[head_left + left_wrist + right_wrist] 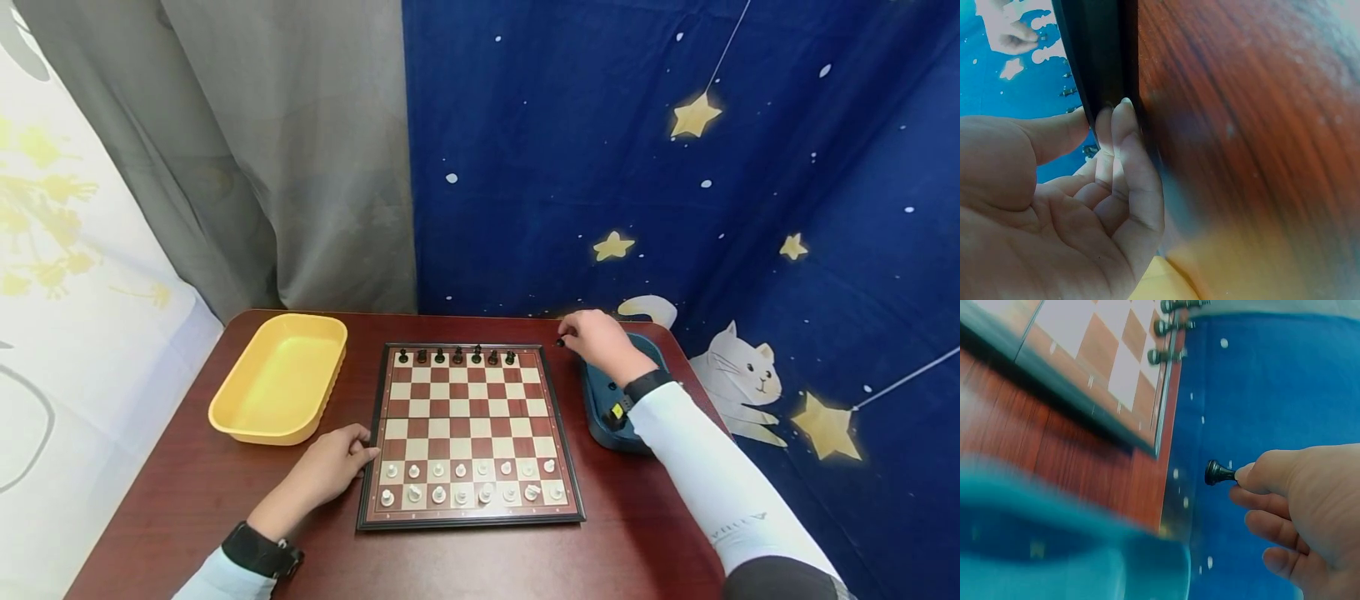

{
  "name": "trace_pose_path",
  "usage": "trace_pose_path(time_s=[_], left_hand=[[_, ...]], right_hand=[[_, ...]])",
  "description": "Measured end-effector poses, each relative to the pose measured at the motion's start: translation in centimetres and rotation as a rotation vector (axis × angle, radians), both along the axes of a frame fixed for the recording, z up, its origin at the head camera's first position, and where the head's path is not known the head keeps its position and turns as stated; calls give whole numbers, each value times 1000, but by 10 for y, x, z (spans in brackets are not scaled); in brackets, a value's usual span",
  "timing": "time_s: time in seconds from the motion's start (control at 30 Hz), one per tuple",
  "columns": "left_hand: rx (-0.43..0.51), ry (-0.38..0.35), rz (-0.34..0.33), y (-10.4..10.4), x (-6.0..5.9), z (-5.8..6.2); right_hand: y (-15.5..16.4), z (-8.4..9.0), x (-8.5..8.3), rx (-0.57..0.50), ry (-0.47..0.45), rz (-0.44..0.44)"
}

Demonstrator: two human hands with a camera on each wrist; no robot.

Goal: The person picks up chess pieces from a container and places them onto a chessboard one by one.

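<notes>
In the head view the chessboard [460, 428] lies on the table, with several black pieces [458, 356] along its far row, ending one square short of the right corner. White pieces [461, 496] fill the two near rows. My left hand [330, 465] holds the board's left edge, thumb over the frame and fingers against its side, as the left wrist view shows. Thumb and index finger of my right hand [602, 343] pinch a black chess piece [1215, 473] by its top, base pointing away from the fingertips. That hand is raised beside the board's far right corner, over the blue tray's edge.
The blue tray [594, 417] stands right of the board, partly hidden under the right forearm, with a few dark pieces inside. A yellow tray [281, 379] sits at the back left. Curtains [510, 167] hang behind the table.
</notes>
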State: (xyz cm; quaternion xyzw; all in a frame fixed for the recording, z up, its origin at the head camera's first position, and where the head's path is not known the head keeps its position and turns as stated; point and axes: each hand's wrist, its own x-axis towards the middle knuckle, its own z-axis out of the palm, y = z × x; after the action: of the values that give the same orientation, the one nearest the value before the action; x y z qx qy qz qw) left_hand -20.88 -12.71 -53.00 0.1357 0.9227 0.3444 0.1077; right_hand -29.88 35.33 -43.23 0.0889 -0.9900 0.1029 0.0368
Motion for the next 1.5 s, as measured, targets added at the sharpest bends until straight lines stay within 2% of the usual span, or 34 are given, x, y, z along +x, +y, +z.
trace_pose_path(time_s=[0.23,0.53,0.73,0.97,1.17,1.37,1.5], left_hand=[[1,1,6,0,0,-1],[-5,14,5,1,0,-1],[-7,5,6,0,-1,0],[-11,0,7,0,-1,0],[-16,-7,9,0,-1,0],[-11,-17,10,1,-1,1],[-4,-20,13,1,-1,0]], right_hand=[[-28,-13,-16,-11,-27,62],[-41,-32,-19,-6,-79,103],[-43,-36,-21,-23,-76,112],[-46,-38,-21,-35,-118,92],[-46,-38,-20,-46,-119,83],[-33,-24,-11,-77,-113,53],[-14,-13,1,-92,-90,13]])
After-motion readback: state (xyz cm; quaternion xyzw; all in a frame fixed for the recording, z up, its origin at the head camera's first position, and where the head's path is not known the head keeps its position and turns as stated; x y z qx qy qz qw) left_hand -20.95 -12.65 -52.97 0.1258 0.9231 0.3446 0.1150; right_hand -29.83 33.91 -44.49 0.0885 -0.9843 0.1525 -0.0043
